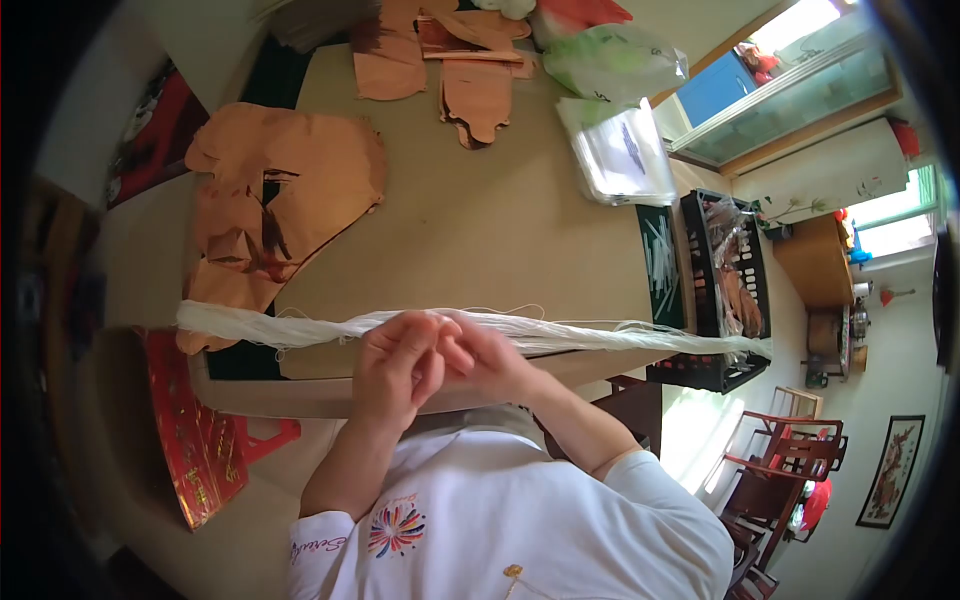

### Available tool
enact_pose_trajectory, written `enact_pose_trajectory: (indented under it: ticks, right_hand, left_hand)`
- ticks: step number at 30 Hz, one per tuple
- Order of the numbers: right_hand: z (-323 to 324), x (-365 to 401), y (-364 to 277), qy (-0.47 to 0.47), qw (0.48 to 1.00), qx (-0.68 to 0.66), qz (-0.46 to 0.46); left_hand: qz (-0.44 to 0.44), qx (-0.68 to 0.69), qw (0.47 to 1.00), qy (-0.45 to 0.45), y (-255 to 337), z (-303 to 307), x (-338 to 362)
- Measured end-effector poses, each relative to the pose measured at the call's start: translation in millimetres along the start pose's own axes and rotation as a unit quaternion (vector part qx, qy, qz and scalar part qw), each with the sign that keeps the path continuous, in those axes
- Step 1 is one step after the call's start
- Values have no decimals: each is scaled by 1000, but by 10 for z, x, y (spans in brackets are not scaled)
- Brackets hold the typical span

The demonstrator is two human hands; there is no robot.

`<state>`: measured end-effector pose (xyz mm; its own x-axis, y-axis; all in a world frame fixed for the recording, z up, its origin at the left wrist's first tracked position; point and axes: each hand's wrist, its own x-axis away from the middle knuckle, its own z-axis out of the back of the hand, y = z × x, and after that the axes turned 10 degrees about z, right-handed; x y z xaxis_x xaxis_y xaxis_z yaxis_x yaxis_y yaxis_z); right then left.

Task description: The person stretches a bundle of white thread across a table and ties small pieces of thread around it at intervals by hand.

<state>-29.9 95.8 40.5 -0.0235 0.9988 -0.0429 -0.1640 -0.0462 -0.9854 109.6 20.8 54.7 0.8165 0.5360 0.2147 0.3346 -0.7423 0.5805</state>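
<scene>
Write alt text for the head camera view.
A person's left hand and right hand meet over a long white thread bundle stretched along a table. Beyond lie tan cutouts, the largest showing part of a face; plastic bags and a black crate sit right.

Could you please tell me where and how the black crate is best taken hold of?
I would take the black crate by both long side rims, from above: it looks open-topped, its walls have gaps for fingers, and the white thread crosses only its near end.
</scene>
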Motion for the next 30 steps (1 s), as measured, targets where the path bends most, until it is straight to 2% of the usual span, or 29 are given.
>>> enact_pose_trajectory:
  ticks: [1,3,4,7,8,11,12,13,15,16,19,20,23,24,27,28,30]
  right_hand:
    - [-38,50,-4,-12,997,60,47]
    - [-43,157,-39,-29,974,180,136]
    - [-35,202,-108,7,972,181,149]
    - [146,175,-214,115,976,101,152]
    - [242,156,-247,92,976,186,62]
    - [108,214,70,14,964,234,128]
    - [72,273,51,-36,960,245,128]
    - [85,292,40,-23,967,230,108]
    - [120,274,-13,5,978,197,71]
    - [120,208,96,83,967,191,147]
    - [165,136,280,72,960,221,155]
    - [132,193,332,49,963,227,139]
    - [56,242,241,4,956,234,177]
    - [81,235,197,1,954,221,204]
    - [257,187,51,71,941,245,223]
    - [286,131,40,101,941,245,209]
    - [165,143,79,46,944,243,219]
  left_hand:
    - [-33,-83,994,60,42,-11,5]
    - [-91,-244,949,175,67,-26,8]
    - [-120,-332,918,180,-5,16,-10]
    - [43,-354,934,36,-68,66,89]
    - [128,-289,948,22,-52,27,151]
    - [24,-48,998,-41,-131,107,164]
    - [-51,-78,995,-21,-140,92,75]
    - [-52,-194,979,29,-128,102,37]
    - [-50,-416,899,129,-91,127,6]
    - [4,-374,923,91,-84,128,21]
    - [169,-233,957,-30,-90,115,92]
    - [126,-137,982,-40,-114,205,91]
    - [-65,-109,988,91,86,70,-3]
    - [-119,-279,939,161,101,80,-43]
    - [-50,-508,860,26,-13,266,-10]
    - [49,-445,892,-60,13,243,72]
    - [33,-271,962,-3,64,161,91]
